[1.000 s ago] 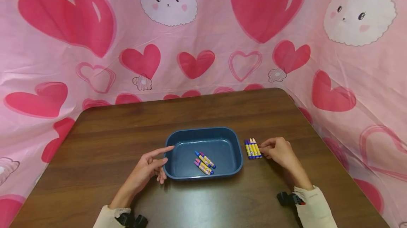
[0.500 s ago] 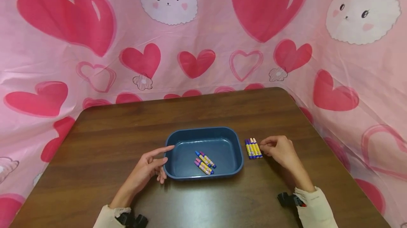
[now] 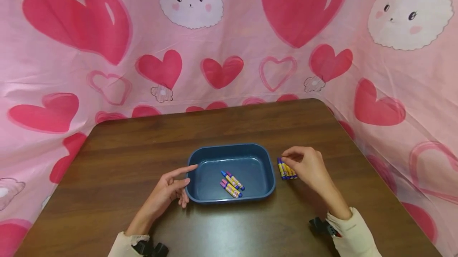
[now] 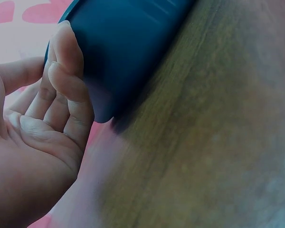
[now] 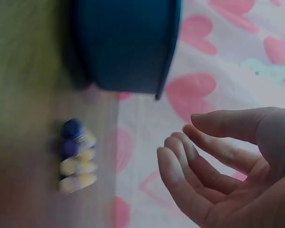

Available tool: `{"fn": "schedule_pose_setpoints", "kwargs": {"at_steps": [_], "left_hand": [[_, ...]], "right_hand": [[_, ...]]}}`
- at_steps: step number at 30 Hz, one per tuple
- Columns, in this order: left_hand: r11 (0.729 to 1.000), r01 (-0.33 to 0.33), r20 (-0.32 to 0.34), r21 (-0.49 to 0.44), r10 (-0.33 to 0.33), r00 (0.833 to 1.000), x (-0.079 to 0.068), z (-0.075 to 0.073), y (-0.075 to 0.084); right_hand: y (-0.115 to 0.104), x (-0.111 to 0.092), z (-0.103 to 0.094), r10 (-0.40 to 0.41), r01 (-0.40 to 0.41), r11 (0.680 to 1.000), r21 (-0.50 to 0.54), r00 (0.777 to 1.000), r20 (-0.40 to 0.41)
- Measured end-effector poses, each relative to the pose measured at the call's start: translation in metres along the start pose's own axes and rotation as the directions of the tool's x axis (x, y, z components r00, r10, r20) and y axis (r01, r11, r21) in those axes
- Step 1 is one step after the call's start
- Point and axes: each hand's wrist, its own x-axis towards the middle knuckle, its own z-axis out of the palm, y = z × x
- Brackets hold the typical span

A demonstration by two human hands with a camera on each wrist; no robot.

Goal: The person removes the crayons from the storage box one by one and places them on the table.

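Note:
A dark blue rectangular tray (image 3: 231, 202) stands on the table with several yellow-wrapped crayons (image 3: 232, 184) lying inside it, their tips blue and pink. At its left end my left hand (image 3: 165, 189) touches the rim, the index finger reaching over it and the thumb close to the edge. Right of the tray is a row of crayons (image 3: 282, 171) side by side, partly covered in the head view by my right hand (image 3: 310, 166). In the right wrist view this hand holds nothing; its fingers are loosely bent, apart from the crayon row (image 5: 78, 161).
The brown wooden table (image 3: 150, 133) has a rounded far edge. A pink cloth with hearts and rabbits (image 3: 222, 70) hangs close behind it and along the right side. Black wrist cameras (image 3: 323, 227) sit at both cuffs.
My right hand has moved left and slightly away from me, from beside the crayon row to over it. The left hand and the tray keep their places.

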Motion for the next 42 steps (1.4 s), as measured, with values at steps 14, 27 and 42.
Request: {"fn": "schedule_pose_setpoints", "kwargs": {"at_steps": [14, 27, 42], "left_hand": [[1.000, 0.013, 0.003, 0.012, -0.013, 1.000, 0.001, 0.002, -0.004], [0.999, 0.051, -0.004, 0.000, -0.051, 0.999, -0.002, 0.006, -0.001], [1.000, 0.027, -0.015, 0.016, -0.027, 1.000, -0.002, 0.004, 0.004]], "right_hand": [[-0.059, 0.016, 0.022, -0.134, 0.124, 0.988, 0.087, 0.983, 0.124], [-0.075, 0.015, 0.077, -0.153, 0.150, 0.988, 0.036, 0.923, 0.353], [-0.064, 0.016, 0.118, -0.113, 0.127, 0.992, -0.002, 0.892, 0.438]]}}
